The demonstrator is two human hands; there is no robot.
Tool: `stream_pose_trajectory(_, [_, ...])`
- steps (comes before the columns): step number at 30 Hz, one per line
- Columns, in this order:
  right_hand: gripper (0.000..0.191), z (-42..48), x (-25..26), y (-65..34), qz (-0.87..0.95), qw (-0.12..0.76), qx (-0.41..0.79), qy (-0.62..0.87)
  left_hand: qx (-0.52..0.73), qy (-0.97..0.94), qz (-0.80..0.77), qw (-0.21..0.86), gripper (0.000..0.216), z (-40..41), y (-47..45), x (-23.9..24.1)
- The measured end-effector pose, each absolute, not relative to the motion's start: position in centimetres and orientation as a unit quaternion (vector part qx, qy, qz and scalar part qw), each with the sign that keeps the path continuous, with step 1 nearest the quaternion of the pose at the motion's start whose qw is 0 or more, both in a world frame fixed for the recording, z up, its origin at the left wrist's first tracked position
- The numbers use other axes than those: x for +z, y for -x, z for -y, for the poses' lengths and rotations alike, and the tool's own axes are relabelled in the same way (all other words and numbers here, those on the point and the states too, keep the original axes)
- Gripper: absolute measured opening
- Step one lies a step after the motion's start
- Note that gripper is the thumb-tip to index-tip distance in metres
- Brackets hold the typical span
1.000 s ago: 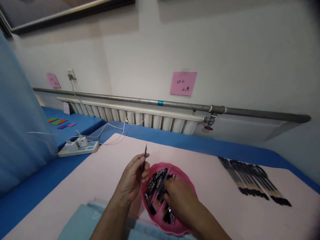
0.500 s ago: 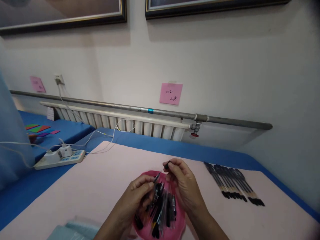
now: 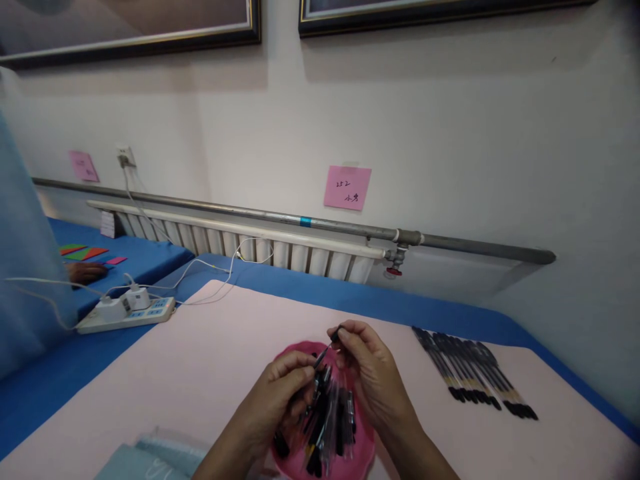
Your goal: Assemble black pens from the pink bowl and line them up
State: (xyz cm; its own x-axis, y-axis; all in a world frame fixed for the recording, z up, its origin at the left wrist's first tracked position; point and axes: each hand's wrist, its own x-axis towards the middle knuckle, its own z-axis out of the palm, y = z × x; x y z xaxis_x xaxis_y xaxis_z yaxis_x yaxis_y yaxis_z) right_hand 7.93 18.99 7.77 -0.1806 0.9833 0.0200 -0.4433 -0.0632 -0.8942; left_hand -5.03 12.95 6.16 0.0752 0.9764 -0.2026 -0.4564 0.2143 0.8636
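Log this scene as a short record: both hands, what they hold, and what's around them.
Left hand: pinches a thin dark pen, tip angled up toward the other hand
Right hand: pinches a small black cap close to that tip
Under hands: round pink plastic dish of loose black pen parts
Right side: row of black pens, side by side on the pink table mat
Left side: white power strip

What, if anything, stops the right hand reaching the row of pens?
Probably yes: bare mat lies between the right hand and the row of pens, though its fingers hold a small piece.
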Motion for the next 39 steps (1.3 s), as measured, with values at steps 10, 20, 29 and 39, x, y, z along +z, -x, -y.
stream_pose_trajectory(10, [0.028, -18.3, 7.5, -7.3, 0.426, 0.507, 0.671, 0.334, 0.551, -0.297, -0.400, 0.669, 0.017, -13.0, 5.0, 6.1])
stream_pose_trajectory(20, [0.027, -18.4, 6.0, -6.6, 0.394, 0.524, 0.686, 0.317, 0.566, -0.260, -0.372, 0.688, 0.014, -13.2, 4.8, 5.5])
stream_pose_trajectory(29, [0.028, -18.3, 5.9, -6.6, 0.447, 0.494, 0.670, 0.329, 0.567, -0.235, -0.367, 0.699, 0.019, -13.0, 5.1, 5.7])
stream_pose_trajectory(39, [0.022, -17.3, 5.4, -5.6, 0.455, 0.458, 0.696, 0.316, 0.579, -0.194, -0.390, 0.689, 0.020, -13.1, 5.1, 6.4])
